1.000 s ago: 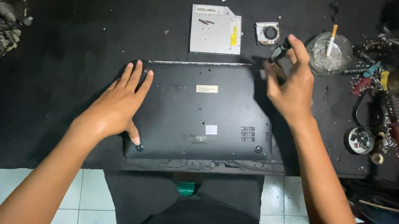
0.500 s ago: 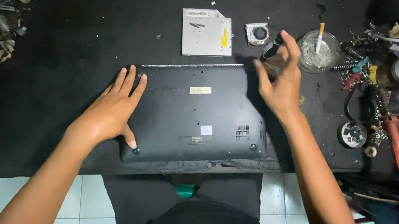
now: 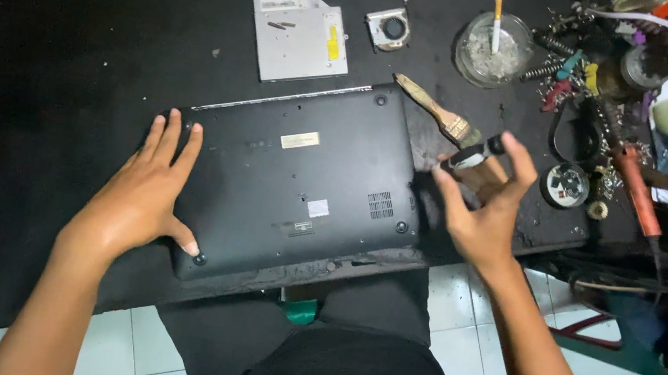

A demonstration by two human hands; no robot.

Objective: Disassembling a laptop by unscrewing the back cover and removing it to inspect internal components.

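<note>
A black laptop (image 3: pixel 301 174) lies bottom-up on the black table (image 3: pixel 64 63). My left hand (image 3: pixel 144 187) rests flat on its left edge, fingers stretched out and the thumb by the near-left corner. My right hand (image 3: pixel 482 217) hovers just off the laptop's right edge. A small black tool with a pale band (image 3: pixel 471 153) is pinched between its fingertips while the other fingers are spread. A wooden-handled paintbrush (image 3: pixel 436 110) lies on the table under that hand, by the laptop's far-right corner.
A silver optical drive (image 3: pixel 299 35), a small fan (image 3: pixel 389 27) and a glass ashtray (image 3: pixel 493 49) sit beyond the laptop. Cluttered tools, a red-handled iron (image 3: pixel 635 182) and a round tin (image 3: pixel 568 184) fill the right side. White floor tiles (image 3: pixel 472 320) show below the table's near edge.
My right hand has drawn back from the laptop's far-right corner toward its right side, still pinching the small tool. The paintbrush now shows. My left hand stays flat.
</note>
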